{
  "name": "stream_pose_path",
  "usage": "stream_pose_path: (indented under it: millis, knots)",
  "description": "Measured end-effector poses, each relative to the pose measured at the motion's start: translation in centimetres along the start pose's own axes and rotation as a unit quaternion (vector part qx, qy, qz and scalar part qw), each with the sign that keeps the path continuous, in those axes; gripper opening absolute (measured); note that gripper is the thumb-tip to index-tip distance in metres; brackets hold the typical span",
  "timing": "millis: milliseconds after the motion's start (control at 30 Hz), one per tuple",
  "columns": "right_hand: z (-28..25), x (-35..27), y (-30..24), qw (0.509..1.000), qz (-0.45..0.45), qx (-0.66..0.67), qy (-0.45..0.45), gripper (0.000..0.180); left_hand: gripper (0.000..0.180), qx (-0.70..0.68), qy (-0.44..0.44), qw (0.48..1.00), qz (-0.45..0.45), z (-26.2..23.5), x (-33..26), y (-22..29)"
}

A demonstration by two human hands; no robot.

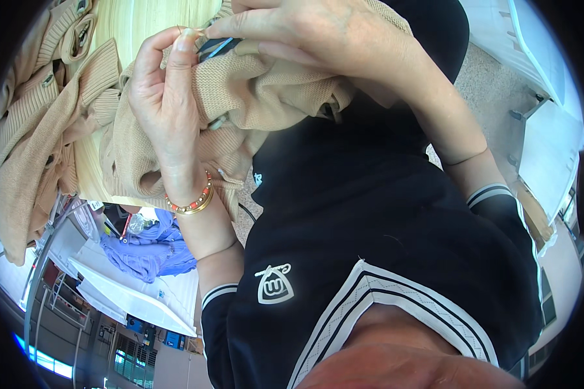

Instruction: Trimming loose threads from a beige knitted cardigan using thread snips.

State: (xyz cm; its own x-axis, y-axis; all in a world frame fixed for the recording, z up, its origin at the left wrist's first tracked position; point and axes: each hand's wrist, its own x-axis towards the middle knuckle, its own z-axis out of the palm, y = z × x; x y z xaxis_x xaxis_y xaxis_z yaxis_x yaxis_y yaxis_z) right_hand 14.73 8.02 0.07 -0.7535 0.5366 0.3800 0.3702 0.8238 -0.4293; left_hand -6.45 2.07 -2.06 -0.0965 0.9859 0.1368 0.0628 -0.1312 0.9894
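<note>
A tan knitted garment [240, 91] lies bunched across my lap and the table edge, under both hands. My left hand [169, 97] is closed in a pinch, thumb against forefinger, above the knit. Whatever sits in that pinch is a thin sliver too small to name. From the upper right comes my right hand [318, 32], its forefinger tip meeting the left pinch; its fingers are closed together and partly cut off by the top edge. Just below the fingertips shows a thin light-blue strip [220, 48] beside something dark, mostly hidden by the hand and knit.
More tan knitted garments [45, 142] with ribbed edges and dark buttons hang over the left side of the pale wooden table [143, 16]. Below left, a purple cloth [149, 249] is heaped on a white surface. White wheeled panels [551, 155] stand at the right.
</note>
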Motion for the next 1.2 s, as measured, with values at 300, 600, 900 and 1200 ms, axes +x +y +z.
stream_pose_path:
  millis: [300, 600, 900, 1200]
  knots:
    - [0.9, -0.2, 0.4, 0.993, -0.096, -0.041, 0.057, 0.03, 0.015, 0.007, 0.004, 1.0, -0.01, 0.1, 0.1, 0.1]
    - [2.3, -0.6, 0.3, 0.989, -0.044, -0.058, 0.126, 0.036, 0.016, -0.044, 0.04, 0.998, -0.005, 0.1, 0.0, -0.4]
    - [0.1, 0.4, 0.3, 1.0, 0.028, 0.015, 0.002, 0.039, 0.014, 0.007, 0.035, 0.999, 0.03, 0.3, -0.1, -0.2]
    - [-0.8, 0.7, 0.5, 1.0, -0.024, 0.012, 0.004, 0.031, 0.012, 0.007, 0.027, 1.0, 0.013, 0.4, 0.2, 0.0]
